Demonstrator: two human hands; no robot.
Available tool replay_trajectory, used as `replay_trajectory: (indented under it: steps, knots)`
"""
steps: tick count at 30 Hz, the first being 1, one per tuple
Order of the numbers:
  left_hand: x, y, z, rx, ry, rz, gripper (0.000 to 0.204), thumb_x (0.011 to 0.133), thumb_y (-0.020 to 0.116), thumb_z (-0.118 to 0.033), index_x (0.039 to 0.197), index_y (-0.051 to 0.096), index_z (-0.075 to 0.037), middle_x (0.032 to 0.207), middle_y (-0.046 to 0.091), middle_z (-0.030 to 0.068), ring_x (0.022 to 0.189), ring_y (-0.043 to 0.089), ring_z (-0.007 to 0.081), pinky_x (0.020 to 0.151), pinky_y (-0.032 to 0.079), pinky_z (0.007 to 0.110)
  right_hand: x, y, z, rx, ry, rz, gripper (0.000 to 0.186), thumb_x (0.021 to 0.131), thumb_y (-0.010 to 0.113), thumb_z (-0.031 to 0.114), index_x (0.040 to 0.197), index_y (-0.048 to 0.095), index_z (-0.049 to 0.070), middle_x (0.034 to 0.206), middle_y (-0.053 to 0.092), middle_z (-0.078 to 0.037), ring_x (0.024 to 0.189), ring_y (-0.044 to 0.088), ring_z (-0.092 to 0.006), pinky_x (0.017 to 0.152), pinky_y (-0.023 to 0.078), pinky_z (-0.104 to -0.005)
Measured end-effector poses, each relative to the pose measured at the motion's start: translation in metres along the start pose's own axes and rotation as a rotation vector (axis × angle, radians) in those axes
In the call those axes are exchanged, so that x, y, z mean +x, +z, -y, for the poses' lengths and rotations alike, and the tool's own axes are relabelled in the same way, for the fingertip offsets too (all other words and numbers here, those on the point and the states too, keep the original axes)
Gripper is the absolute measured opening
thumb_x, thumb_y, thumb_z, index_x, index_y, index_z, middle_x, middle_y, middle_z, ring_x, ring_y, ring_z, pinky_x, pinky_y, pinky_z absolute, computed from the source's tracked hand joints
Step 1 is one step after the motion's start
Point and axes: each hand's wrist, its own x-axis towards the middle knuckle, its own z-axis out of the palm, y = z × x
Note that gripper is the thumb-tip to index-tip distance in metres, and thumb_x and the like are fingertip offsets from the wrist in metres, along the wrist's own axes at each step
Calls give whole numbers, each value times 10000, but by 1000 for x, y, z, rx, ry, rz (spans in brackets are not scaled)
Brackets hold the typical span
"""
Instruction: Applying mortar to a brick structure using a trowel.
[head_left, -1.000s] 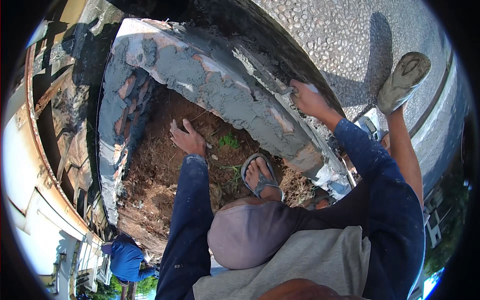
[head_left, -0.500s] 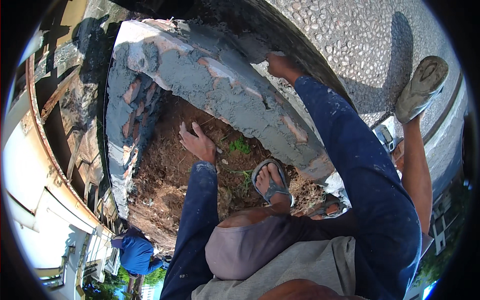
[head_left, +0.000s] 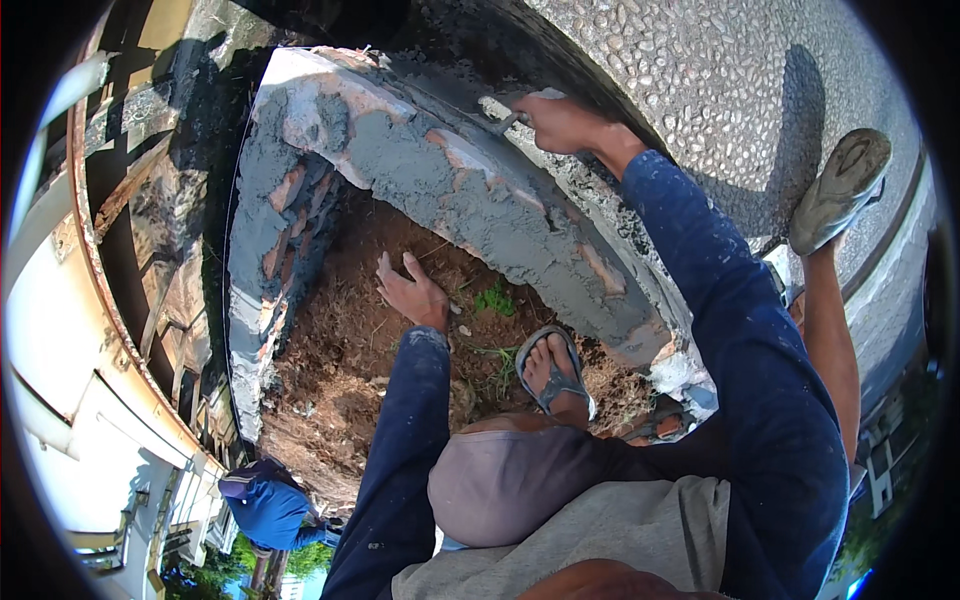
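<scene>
Head view: your R hand (head_left: 560, 122) is up on the far side, fingers curled tight round the handle of a trowel (head_left: 508, 123); blade's hard to make out from here. Trowel's just beyond the top of the curved brick wall (head_left: 440, 160), on its outer side, nr the pebbled paving (head_left: 640, 60). Can't tell if it's touching the mortar.

Wall's coated w/ rough grey mortar, bare reddish patches showing thru along the top edge. Another leg of it bends off at the far L corner and runs back toward you, brick faces visible on the inside.

Your L hand (head_left: 415, 297) is lower, inside the bend, fingers spread and holding nothing, over the brown soil (head_left: 340, 390); can't tell if it's in contact. Small green plant (head_left: 493, 297) just R of it, then a foot in a grey sandal (head_left: 555, 370), a bit nearer. Broken brick bits (head_left: 668, 425) at the wall's near R end.

Far R, 2nd sandal (head_left: 840, 190) by the paving. Near L, beyond the wall, a co-worker in blue (head_left: 268, 508), bent over.
</scene>
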Motion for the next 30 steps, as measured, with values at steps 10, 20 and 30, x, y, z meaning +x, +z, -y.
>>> replay_trajectory:
  steps: [10, 20, 30]
  knots:
    - [-2, -2, -1, 16, 7, 10, 657, 990, 374, -530, 1390, 415, -11, 1438, 422, 195, 1374, 338, 355, 1167, 161, 490, -101, -26, 60, -107, 82, 101, 518, 808, 484, 28, 1324, 448, 63, 1064, 642, -217, 977, 623, -422, 810, 496, -509]
    - [2, -2, -1, 10, 27, -8, 648, 994, 384, -511, 1397, 404, -4, 1428, 428, 215, 1356, 353, 374, 1159, 173, 494, -113, 74, -60, 25, 327, -250, 407, 805, 535, 111, 1211, 563, 95, 1031, 660, -209, 964, 636, -409, 828, 505, -485]
    - [1, -3, 6, 16, 22, -30, 638, 993, 403, -497, 1390, 413, 2, 1411, 443, 218, 1327, 386, 384, 1155, 193, 497, -30, 80, -86, 24, 206, -1, 507, 788, 486, 42, 1287, 562, 95, 1126, 643, -251, 1024, 639, -396, 851, 506, -472]
